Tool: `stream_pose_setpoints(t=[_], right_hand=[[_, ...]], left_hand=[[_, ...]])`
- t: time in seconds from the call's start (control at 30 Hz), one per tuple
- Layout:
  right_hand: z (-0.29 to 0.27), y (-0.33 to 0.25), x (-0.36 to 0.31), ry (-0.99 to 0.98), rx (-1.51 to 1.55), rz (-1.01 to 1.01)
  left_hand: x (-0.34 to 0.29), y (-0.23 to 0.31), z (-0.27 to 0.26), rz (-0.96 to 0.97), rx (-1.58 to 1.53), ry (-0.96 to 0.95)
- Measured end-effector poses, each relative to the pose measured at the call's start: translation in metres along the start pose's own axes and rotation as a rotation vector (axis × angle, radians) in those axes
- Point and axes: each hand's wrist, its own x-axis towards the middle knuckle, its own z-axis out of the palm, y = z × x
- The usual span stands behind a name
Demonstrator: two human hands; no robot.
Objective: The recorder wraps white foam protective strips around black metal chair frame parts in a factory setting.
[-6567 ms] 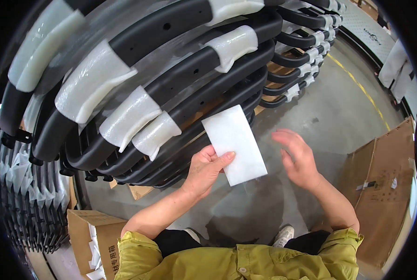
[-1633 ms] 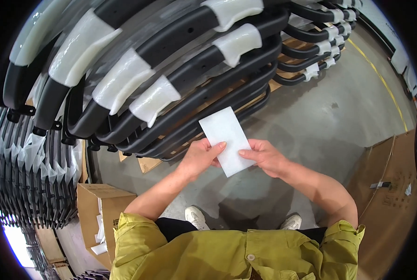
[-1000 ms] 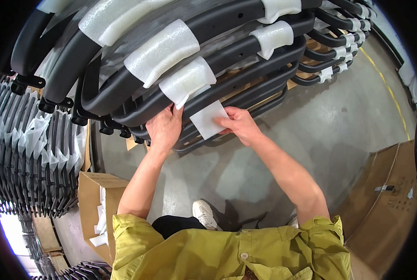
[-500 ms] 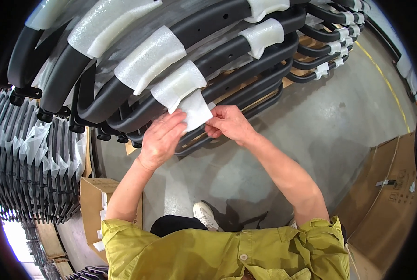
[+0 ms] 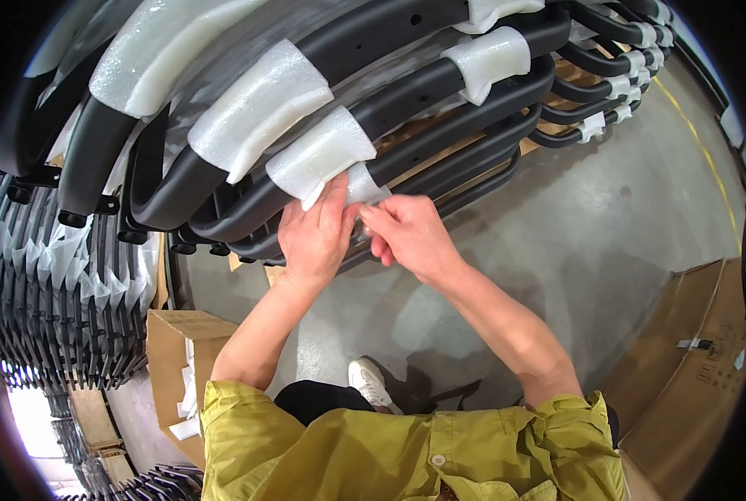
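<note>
A small white foam sheet (image 5: pixel 365 185) lies curved over a black tubular bar (image 5: pixel 427 154), just below another foam wrap (image 5: pixel 323 154) on the neighbouring bar. My left hand (image 5: pixel 313 242) presses the sheet from the left, its fingers close together and the fingertips reaching up against it. From the right, my right hand (image 5: pixel 415 238) is closed in a pinch at the sheet's lower edge, its thumb and forefinger meeting my left hand. The sheet's underside is hidden behind both hands.
Stacked black bars with foam wraps (image 5: pixel 260 108) fill the area ahead. More bars (image 5: pixel 64 292) with plastic film stand at the left. An open cardboard box (image 5: pixel 168 351) holding white pieces is at lower left; a large carton (image 5: pixel 682 359) stands at right.
The foam sheet, flat and hanging out before, now bends round the bar. My left hand has moved right and up onto it; my right hand has shifted slightly left, closer to the left one.
</note>
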Motion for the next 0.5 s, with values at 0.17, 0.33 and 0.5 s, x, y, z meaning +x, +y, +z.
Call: stream_pose_setpoints(t=[0.17, 0.33, 0.5], right_hand=[[0.009, -0.017, 0.013, 0.021, 0.138, 0.093], [-0.004, -0.026, 0.01, -0.056, 0.271, 0.256], [-0.038, -0.044, -0.006, -0.245, -0.19, 0.155]], left_hand=[[-0.001, -0.003, -0.008, 0.016, -0.113, -0.061], [-0.007, -0.005, 0.015, -0.189, -0.02, -0.083], [-0.001, -0.001, 0.011, -0.371, -0.403, 0.047]])
